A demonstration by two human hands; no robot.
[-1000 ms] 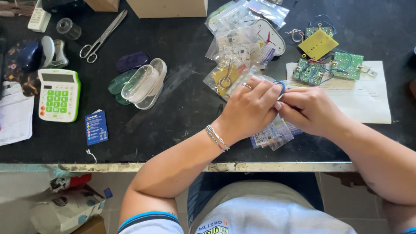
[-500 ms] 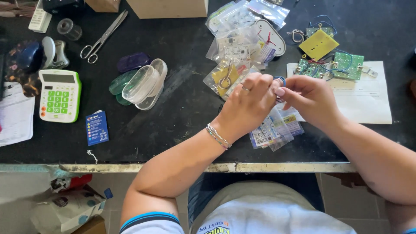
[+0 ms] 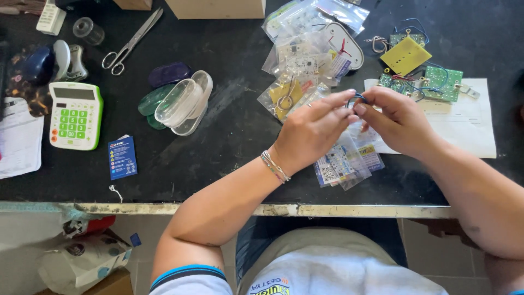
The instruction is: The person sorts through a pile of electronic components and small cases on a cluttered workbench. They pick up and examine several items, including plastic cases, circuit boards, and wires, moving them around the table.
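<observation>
Where clear labelled bags (image 3: 344,164) lie beneath, both hands, left hand (image 3: 314,131) and right hand (image 3: 398,123), pinching one small dark wire loop (image 3: 357,97).

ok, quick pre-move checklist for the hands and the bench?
1. Left hand and right hand both pinch the small dark wire loop: ok.
2. Loop held clear of the table: ok.
3. Clear packets lie under the hands, near the table edge: not ok.
4. Scissors away from the hands: ok.
5. Green circuit boards lie on the paper sheet: ok.
6. Loop intact: cannot tell.
</observation>
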